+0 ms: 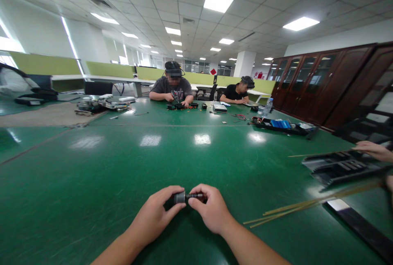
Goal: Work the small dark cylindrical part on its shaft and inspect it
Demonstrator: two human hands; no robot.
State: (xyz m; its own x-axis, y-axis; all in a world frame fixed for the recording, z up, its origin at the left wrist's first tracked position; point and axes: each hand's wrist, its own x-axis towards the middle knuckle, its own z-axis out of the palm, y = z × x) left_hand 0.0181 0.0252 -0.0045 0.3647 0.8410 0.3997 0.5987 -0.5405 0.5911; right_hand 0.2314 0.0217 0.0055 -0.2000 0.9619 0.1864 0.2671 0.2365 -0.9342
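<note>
Low over the near part of the green table, my left hand (159, 207) grips a short grey metal cylinder (179, 198) between thumb and fingers. It resembles a small motor housing. My right hand (211, 207) pinches a dark, stepped shaft with a reddish-brown section (195, 195), like a motor rotor. The shaft's left end points at the cylinder's open-looking right face, nearly in line with it. Whether the two touch is too small to tell. My fingers cover part of both pieces.
On the right, another person's hand (374, 150) holds a black slotted part (344, 166) near thin yellowish sticks (288, 207) and a dark bar (362, 226). Two people sit across the green table (123, 162). Farther back are a black tray (279, 125), a bottle (267, 107) and piled parts (95, 105).
</note>
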